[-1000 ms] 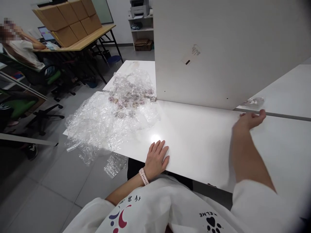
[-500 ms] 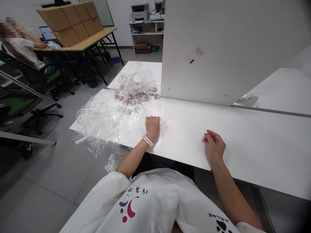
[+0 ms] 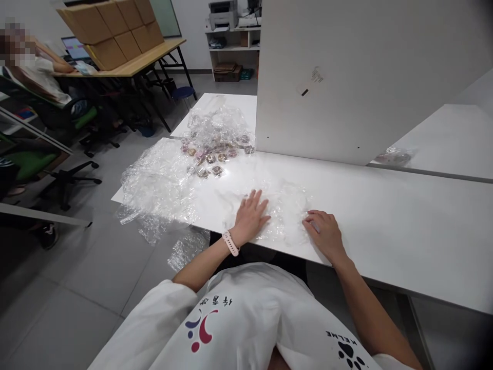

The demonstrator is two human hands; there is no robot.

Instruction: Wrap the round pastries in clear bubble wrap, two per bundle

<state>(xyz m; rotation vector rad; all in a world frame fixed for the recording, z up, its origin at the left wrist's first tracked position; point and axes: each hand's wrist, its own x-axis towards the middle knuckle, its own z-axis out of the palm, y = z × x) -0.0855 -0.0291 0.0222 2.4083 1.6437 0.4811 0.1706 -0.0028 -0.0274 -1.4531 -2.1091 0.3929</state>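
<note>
A sheet of clear bubble wrap point(image 3: 287, 208) lies in front of me on the white table point(image 3: 385, 221). My left hand point(image 3: 250, 218) rests on its left part, palm down with fingers spread. At the sheet's right edge is my right hand point(image 3: 323, 234), fingers bent and slightly apart, the fingertips touching or very near the plastic. I see nothing held in either hand. Beyond my left hand, several small brownish wrapped pieces point(image 3: 217, 158) lie on the table. A pile of crumpled clear bubble wrap point(image 3: 157, 177) spreads to the left and hangs over the front edge.
A tall white panel point(image 3: 316, 118) stands along the table's back. Another clear bundle point(image 3: 395, 155) lies behind it at right. More clear plastic point(image 3: 188, 249) hangs below the table's edge. At far left a person point(image 3: 42, 77) sits by a desk with cardboard boxes point(image 3: 115, 31).
A bubble wrap sheet now lies spread before me. My left hand has gone from a fist to flat, fingers spread, on it. My right hand has shifted left to the sheet's edge.
</note>
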